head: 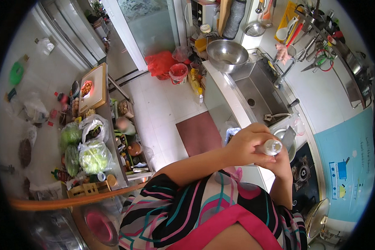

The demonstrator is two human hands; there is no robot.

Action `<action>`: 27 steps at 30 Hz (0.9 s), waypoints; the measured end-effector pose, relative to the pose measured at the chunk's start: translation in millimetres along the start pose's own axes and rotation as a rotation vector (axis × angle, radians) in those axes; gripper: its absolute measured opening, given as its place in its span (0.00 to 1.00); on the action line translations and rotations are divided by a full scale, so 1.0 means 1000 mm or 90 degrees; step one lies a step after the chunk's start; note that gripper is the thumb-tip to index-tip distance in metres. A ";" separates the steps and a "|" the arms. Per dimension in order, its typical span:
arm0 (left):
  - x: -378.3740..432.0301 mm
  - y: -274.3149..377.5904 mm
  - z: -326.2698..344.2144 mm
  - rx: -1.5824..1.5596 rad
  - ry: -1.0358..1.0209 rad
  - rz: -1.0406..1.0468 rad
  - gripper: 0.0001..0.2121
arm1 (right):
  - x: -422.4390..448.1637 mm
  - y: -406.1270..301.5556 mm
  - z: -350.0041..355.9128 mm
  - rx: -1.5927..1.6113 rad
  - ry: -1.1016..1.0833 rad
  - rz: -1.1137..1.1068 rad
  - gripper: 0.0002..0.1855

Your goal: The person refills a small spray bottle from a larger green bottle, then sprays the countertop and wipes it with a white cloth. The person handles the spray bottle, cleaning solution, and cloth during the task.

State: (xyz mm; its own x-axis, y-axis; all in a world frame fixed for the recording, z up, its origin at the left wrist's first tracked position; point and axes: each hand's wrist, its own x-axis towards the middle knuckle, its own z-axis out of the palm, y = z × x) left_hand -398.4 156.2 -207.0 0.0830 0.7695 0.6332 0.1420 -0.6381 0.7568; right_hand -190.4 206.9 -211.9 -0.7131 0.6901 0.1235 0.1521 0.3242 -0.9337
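Above the counter's edge on my right, my left hand (245,145) curls around a bottle (272,147). The clear round mouth of the bottle faces up towards me, and no cap sits on it. My right hand (280,162) closes around the bottle from the other side, partly hidden behind it. Just beyond the fingers, a cleaver-like metal blade (288,137) lies over a pale bowl (281,133). Its handle is hidden, and whether a finger touches it I cannot tell. A black gas stove (303,172) lies right of my right forearm.
Ahead are a steel sink (256,90) and a large steel basin (227,55). Scissors (318,62) hang on the wall rack. A side table on the left bears bagged vegetables (95,156) and a cutting board (93,87). A dark red mat (200,134) covers some floor.
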 end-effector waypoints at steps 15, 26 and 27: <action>0.088 -0.122 -0.193 -0.086 -0.098 0.071 0.24 | 0.168 0.027 0.103 -0.055 0.386 0.060 0.25; 0.112 -0.175 -0.341 -0.116 -0.077 0.017 0.19 | 0.325 -0.005 0.178 -0.080 0.352 0.097 0.36; 0.114 -0.178 -0.348 -0.113 -0.090 0.019 0.19 | 0.332 -0.007 0.184 -0.081 0.367 0.086 0.36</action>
State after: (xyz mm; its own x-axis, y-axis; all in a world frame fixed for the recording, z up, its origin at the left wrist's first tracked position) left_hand -757.3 348.0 -213.4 0.2238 0.7381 0.6365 -0.0371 -0.6462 0.7623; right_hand -554.2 314.8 -226.1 -0.2022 0.9582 0.2025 0.3218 0.2603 -0.9103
